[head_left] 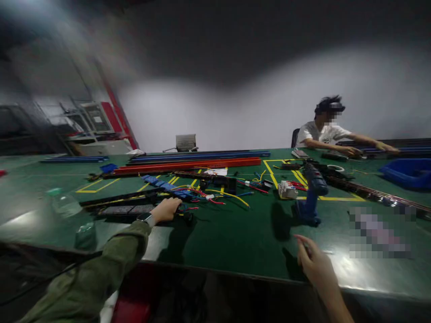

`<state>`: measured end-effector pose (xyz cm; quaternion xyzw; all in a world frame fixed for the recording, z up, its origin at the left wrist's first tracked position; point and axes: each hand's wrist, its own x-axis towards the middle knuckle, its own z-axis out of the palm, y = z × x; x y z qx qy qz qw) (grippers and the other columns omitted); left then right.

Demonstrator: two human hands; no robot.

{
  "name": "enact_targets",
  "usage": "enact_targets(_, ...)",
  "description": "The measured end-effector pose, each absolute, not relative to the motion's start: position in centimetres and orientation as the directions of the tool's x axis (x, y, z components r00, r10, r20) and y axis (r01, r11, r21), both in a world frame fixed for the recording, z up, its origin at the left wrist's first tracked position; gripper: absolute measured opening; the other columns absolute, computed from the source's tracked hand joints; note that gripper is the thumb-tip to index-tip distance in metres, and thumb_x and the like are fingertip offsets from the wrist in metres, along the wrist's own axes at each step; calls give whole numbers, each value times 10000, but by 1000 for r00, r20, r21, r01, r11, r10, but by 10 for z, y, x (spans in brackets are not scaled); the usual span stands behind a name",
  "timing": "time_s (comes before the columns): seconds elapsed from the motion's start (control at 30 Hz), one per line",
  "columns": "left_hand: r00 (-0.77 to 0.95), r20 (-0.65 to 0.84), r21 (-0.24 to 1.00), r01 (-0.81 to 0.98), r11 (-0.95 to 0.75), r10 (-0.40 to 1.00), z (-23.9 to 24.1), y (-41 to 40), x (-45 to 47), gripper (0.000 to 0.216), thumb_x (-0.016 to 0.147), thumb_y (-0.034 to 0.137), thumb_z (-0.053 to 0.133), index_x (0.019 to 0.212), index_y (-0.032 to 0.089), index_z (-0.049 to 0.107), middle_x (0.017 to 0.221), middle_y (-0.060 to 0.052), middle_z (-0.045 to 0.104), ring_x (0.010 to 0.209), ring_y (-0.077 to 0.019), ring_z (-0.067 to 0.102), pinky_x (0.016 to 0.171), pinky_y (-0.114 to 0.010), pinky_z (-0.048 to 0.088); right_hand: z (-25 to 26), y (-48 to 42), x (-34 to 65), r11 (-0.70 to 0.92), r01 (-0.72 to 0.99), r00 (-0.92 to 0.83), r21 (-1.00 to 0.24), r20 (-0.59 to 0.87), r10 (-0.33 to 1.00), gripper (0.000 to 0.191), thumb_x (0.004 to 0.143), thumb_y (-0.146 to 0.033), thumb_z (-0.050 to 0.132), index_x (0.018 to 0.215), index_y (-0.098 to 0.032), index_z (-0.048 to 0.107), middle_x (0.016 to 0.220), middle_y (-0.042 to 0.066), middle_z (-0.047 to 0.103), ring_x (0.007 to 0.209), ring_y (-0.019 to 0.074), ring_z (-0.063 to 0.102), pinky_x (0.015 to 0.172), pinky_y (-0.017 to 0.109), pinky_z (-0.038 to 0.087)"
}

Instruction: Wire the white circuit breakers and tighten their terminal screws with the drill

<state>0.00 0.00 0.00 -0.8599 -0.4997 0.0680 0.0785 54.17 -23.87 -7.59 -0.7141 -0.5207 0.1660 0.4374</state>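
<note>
My left hand [165,209], in an olive sleeve with a watch at the wrist, rests curled on the green table [235,233] beside a dark rail [121,209] and a tangle of coloured wires [215,195]. Whether it grips anything is hidden by the fingers. My right hand [313,262] lies near the table's front edge with the fingers drawn together in a pinch; what they hold, if anything, is too small to see. A blue cordless drill [311,193] stands upright just beyond it.
Long red [188,165] and blue [202,156] rails lie across the table's far side. A clear water bottle [72,215] lies at the left. A white terminal block [287,189] sits by yellow floor-tape lines. Another person [323,132] works at the far right, near a blue bin [407,172].
</note>
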Motion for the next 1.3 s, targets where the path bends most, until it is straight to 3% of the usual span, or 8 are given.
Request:
enact_targets(0.33, 764, 16, 69, 643, -763, 645, 5, -36, 67, 631, 762, 280, 641, 1362, 281, 445, 1223, -79, 607, 1111, -248, 578, 941, -327, 445, -75, -240, 538, -51, 628, 378, -776, 247, 892, 416, 920, -484, 441, 1175, -197, 602, 536, -21, 592, 483, 170, 585, 512, 259, 423)
enact_targets(0.47, 820, 48, 171, 556, -814, 570, 4, -39, 92, 727, 780, 300, 650, 1443, 275, 355, 1335, -85, 557, 1202, -245, 538, 1023, -343, 411, -76, -240, 535, -40, 650, 376, -759, 275, 885, 406, 922, -476, 448, 1169, -198, 610, 547, -15, 596, 501, 177, 597, 529, 265, 425)
enact_targets(0.63, 840, 45, 314, 502, -806, 540, -2, -26, 110, 786, 750, 402, 713, 1445, 276, 366, 1403, -78, 518, 1275, -258, 486, 1091, -370, 360, -73, -243, 533, -25, 663, 363, -749, 291, 885, 419, 930, -467, 426, 1171, -182, 616, 555, 0, 601, 524, 193, 613, 543, 277, 430)
enact_targets(0.87, 762, 74, 260, 609, -750, 644, -24, 22, 117, 763, 726, 483, 725, 1395, 238, 451, 1424, -119, 485, 1316, -296, 444, 1113, -417, 339, -67, -247, 527, -51, 683, 372, -729, 286, 883, 411, 920, -446, 422, 1167, -194, 631, 566, 3, 617, 528, 196, 623, 534, 277, 435)
enact_targets(1.13, 727, 179, 111, 654, -748, 663, -49, 79, 112, 727, 807, 557, 604, 1408, 184, 434, 1397, -163, 502, 1285, -316, 474, 1082, -437, 371, -63, -247, 522, -70, 729, 388, -681, 326, 862, 382, 904, -409, 418, 1121, -215, 666, 618, 27, 654, 541, 197, 634, 518, 268, 441)
enact_targets(1.3, 708, 229, 107, 664, -740, 669, -52, 105, 113, 685, 791, 521, 627, 1369, 189, 472, 1353, -160, 546, 1263, -316, 497, 1071, -441, 380, -64, -246, 523, -68, 739, 378, -671, 329, 865, 390, 915, -418, 402, 1122, -212, 661, 610, 27, 648, 533, 199, 632, 510, 270, 443)
